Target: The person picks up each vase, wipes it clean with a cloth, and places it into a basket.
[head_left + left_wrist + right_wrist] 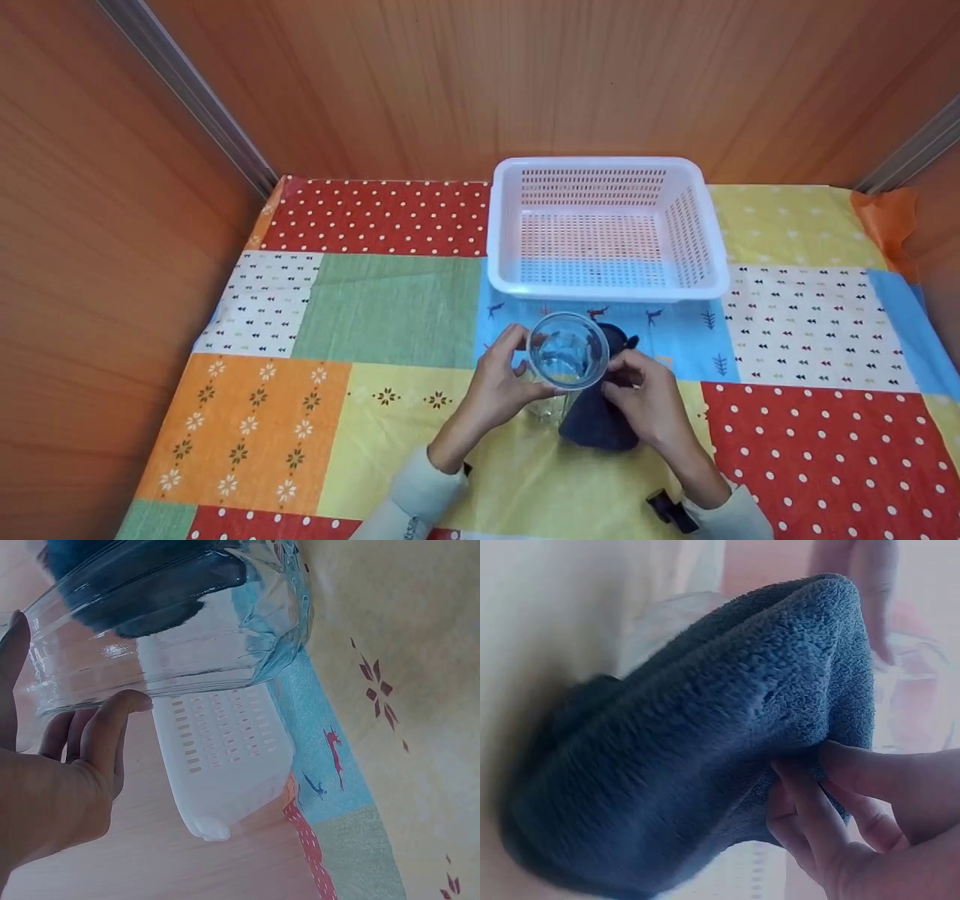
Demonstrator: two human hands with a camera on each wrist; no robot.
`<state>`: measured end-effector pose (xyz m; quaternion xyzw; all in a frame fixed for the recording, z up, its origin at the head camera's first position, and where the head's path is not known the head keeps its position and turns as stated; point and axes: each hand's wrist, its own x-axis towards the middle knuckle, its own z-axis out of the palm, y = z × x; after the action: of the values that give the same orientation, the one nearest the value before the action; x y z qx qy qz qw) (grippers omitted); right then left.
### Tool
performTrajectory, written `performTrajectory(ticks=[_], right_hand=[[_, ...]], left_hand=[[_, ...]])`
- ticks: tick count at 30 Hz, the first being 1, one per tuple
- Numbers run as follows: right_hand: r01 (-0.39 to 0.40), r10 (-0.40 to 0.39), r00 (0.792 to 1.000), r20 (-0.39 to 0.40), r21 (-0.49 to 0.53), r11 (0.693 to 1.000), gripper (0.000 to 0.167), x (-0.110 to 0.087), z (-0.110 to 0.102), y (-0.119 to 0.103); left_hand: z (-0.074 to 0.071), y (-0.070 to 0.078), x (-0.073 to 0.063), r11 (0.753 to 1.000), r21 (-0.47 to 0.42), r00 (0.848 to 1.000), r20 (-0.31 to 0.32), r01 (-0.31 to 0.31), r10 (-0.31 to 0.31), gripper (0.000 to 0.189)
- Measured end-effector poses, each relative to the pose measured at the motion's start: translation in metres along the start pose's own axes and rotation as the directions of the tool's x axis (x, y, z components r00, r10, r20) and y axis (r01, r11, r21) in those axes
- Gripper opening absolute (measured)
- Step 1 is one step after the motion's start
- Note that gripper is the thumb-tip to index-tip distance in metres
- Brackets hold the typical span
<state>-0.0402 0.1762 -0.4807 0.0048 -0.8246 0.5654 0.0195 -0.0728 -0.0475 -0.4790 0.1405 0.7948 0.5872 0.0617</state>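
Observation:
A clear glass jar (pixel 564 361) stands upright above the tablecloth, its round mouth facing up toward the head camera. My left hand (pixel 499 381) grips it from the left side near the rim, with thumb and fingers round the glass. Ridged walls and the base of the glass jar (pixel 217 664) show in the left wrist view. Against the jar's right side hangs a dark blue fuzzy cloth (pixel 600 421). My right hand (pixel 651 397) pinches this cloth between thumb and fingers. In the right wrist view the folded cloth (pixel 697 742) covers much of the jar.
Behind the hands sits a white plastic basket (pixel 607 292) with slotted walls. A patchwork tablecloth (pixel 390 311) covers the table. Wood-grain panels (pixel 480 90) enclose the back and sides.

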Motion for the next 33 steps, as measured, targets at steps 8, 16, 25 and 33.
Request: performTrajectory(ticks=[8,16,25,33], right_hand=[[-0.012,0.013,1.000,-0.010,0.003,1.000,0.023,0.000,-0.003,-0.009],[-0.048,0.049,0.998,0.027,-0.025,0.999,0.024,-0.001,0.004,0.014],[-0.104,0.105,0.994,0.033,-0.022,0.994,0.022,-0.001,0.005,0.026],[-0.064,0.064,0.998,-0.003,0.044,0.997,0.020,0.001,-0.003,-0.006]], left_hand=[[0.000,0.000,-0.001,1.000,0.013,1.000,0.007,0.000,0.000,0.059],[-0.001,0.000,0.000,1.000,0.025,1.000,0.006,0.011,-0.011,0.055],[0.001,-0.002,-0.001,1.000,-0.003,1.000,0.013,0.010,-0.010,0.057],[0.000,-0.001,-0.001,1.000,-0.012,1.000,0.017,0.014,-0.014,0.058]])
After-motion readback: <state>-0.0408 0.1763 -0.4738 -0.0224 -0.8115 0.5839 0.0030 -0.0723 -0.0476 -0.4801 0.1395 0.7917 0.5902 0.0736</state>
